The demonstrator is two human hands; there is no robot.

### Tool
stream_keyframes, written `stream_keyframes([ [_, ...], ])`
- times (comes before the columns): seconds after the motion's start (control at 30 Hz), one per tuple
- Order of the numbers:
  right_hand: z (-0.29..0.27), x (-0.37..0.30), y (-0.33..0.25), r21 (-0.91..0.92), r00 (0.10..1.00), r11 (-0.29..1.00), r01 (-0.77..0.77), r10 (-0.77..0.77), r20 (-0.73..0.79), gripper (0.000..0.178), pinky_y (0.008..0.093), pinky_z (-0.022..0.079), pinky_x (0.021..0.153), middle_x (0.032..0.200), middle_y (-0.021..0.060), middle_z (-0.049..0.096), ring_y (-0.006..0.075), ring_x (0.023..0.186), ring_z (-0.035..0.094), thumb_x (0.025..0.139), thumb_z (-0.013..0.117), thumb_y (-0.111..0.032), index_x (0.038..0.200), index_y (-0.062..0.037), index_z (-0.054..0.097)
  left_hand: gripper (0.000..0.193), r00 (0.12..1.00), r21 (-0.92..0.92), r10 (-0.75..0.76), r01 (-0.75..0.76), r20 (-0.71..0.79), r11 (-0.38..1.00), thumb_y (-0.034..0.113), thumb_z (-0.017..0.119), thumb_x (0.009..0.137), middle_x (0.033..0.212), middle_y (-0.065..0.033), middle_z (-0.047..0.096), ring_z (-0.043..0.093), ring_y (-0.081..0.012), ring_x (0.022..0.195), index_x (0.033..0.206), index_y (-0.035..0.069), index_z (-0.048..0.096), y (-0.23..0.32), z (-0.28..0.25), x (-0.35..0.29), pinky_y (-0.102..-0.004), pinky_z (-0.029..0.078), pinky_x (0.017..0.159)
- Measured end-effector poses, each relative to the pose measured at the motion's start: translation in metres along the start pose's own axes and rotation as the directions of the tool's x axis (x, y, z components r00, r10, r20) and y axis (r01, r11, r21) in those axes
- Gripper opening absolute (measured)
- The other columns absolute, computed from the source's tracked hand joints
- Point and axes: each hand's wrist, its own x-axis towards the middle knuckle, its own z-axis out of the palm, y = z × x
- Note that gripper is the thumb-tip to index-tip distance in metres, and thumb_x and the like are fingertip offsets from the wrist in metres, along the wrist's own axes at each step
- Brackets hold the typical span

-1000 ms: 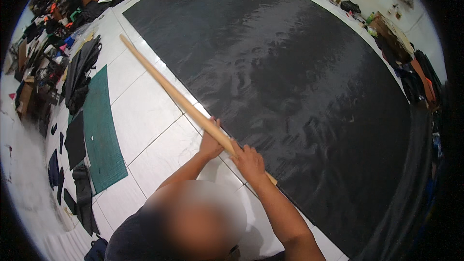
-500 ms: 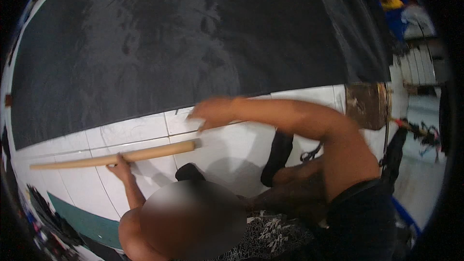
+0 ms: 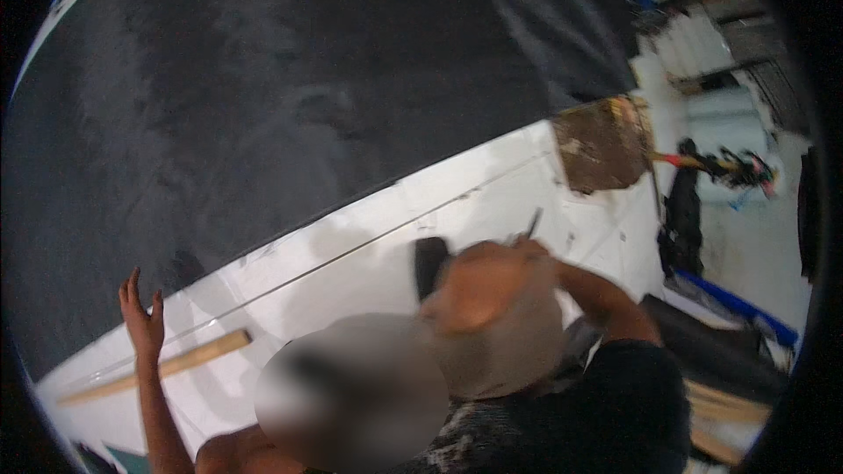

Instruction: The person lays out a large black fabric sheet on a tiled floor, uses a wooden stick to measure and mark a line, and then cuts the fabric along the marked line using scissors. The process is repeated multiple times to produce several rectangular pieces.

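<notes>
Now the long tan stick lies on the white tiled floor, just bodyward of the left hand, which held it half a second ago and has let it go; work with the stick looks set aside for the moment. Its long axis runs roughly along the near edge of the black sheet, slightly aslant: the thicker-looking end points toward the right hand's side, the slimmer one out past the left hand. At the sheet's edge, the left hand spreads its fingers and grasps nothing; whether it touches, I cannot tell. Well apart from it, the right hand now seems to grip a thin dark tool, too blurred to identify. Beyond the right hand, a stained brown block sits by the sheet's corner.
</notes>
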Motion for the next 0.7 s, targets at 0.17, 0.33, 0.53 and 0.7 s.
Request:
stream_keyframes([
  [0.17, 0.026, -0.086, -0.050, 0.584, 0.878, 0.809, 0.067, 0.230, -0.420, 0.039, 0.0408, 0.047, 0.070, 0.087, 0.0178, 0.059, 0.0311, 0.076, 0.058, 0.090, 0.061, -0.035, 0.097, 0.0014, 0.049, 0.059, 0.836, 0.082, 0.144, -0.219, 0.530, 0.972, 0.011, 0.070, 0.078, 0.142, -0.0213, 0.040, 0.038, -0.0377, 0.132, 0.134, 0.010, 0.049, 0.145, -0.001, 0.078, -0.0444, 0.036, 0.108],
  [0.33, 0.037, -0.109, -0.064, 0.733, 0.742, 0.679, 0.040, 0.471, -0.477, 0.044, 0.0371, 0.048, 0.070, 0.084, 0.0146, 0.058, 0.0240, 0.078, 0.059, 0.083, 0.072, -0.032, 0.097, 0.0034, 0.051, 0.067, 0.854, -0.204, 0.441, -0.396, 0.276, 0.895, 0.022, 0.074, 0.076, 0.148, -0.0219, 0.032, 0.031, -0.0414, 0.136, 0.136, 0.010, 0.047, 0.265, 0.115, 0.104, -0.0466, 0.029, 0.111],
  [0.53, 0.034, -0.109, -0.037, 0.781, 0.890, 0.592, -0.199, 0.444, -0.110, 0.049, 0.0377, 0.051, 0.072, 0.085, 0.0136, 0.065, 0.0255, 0.082, 0.065, 0.075, 0.075, -0.036, 0.096, 0.0046, 0.057, 0.068, 0.839, -0.105, 0.465, -0.455, 0.281, 0.884, 0.032, 0.074, 0.077, 0.150, -0.0233, 0.027, 0.025, -0.0406, 0.139, 0.136, 0.012, 0.048, 0.380, 0.181, 0.095, -0.0519, 0.021, 0.112],
  [0.7, 0.000, -0.096, -0.052, 0.854, 0.958, 0.509, -0.106, 0.282, -0.049, 0.051, 0.0390, 0.050, 0.070, 0.081, 0.0118, 0.063, 0.0253, 0.077, 0.062, 0.076, 0.075, -0.034, 0.106, 0.0028, 0.055, 0.039, 0.816, -0.170, 0.564, -0.542, 0.129, 0.823, 0.023, 0.066, 0.083, 0.135, -0.0175, 0.049, 0.041, -0.0378, 0.129, 0.119, 0.009, 0.062, 0.363, 0.208, 0.090, -0.0521, 0.032, 0.107],
])
